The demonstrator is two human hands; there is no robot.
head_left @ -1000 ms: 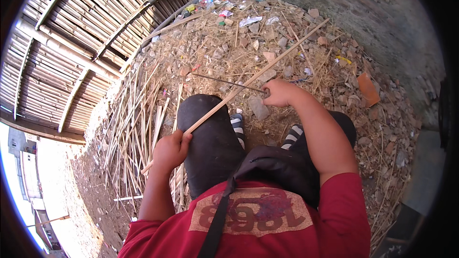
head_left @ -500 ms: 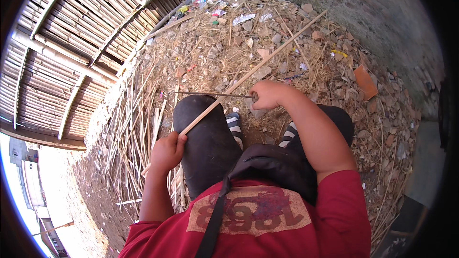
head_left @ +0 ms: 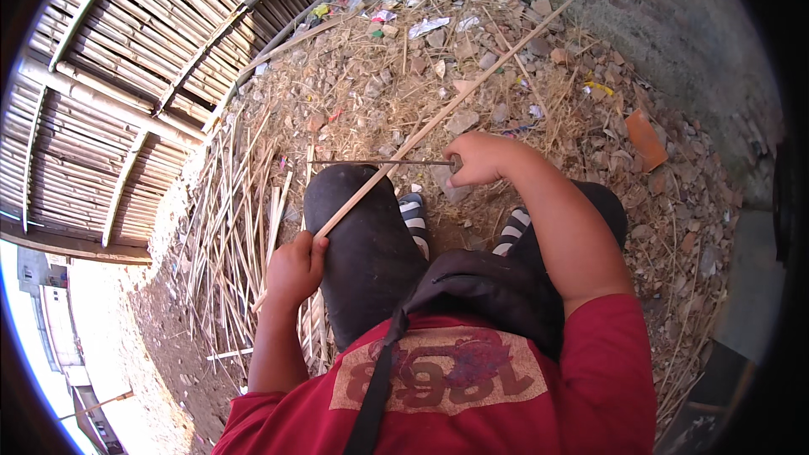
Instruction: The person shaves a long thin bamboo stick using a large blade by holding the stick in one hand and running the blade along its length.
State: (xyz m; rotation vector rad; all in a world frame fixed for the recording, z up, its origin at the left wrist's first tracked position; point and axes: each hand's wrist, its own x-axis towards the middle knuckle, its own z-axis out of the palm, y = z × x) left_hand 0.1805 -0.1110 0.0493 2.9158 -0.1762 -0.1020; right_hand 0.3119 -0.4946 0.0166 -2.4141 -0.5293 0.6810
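My left hand [head_left: 295,270], by my left knee, is closed round the near part of a long, pale bamboo strip [head_left: 459,97]. From there the strip slants up and away to the right, over my dark trouser leg [head_left: 358,227]. My right hand [head_left: 482,158] grips the handle of a thin, straight, dark blade [head_left: 350,162], which points left. The blade crosses the strip just beyond my left knee and seems to touch it. Seen nearly edge-on, it could be a knife or a saw; I cannot tell which.
Loose bamboo strips [head_left: 232,236] lie in a pile to my left, beside a slatted bamboo structure [head_left: 109,109]. Rubble, straw and plastic litter cover the ground ahead. A brick wall [head_left: 674,42] curves along the right, with an orange tile fragment [head_left: 646,141] near it.
My right hand has shifted slightly right and away from me, drawing the blade across the strip. The strip's far end has moved slightly up and left. My left hand holds its place.
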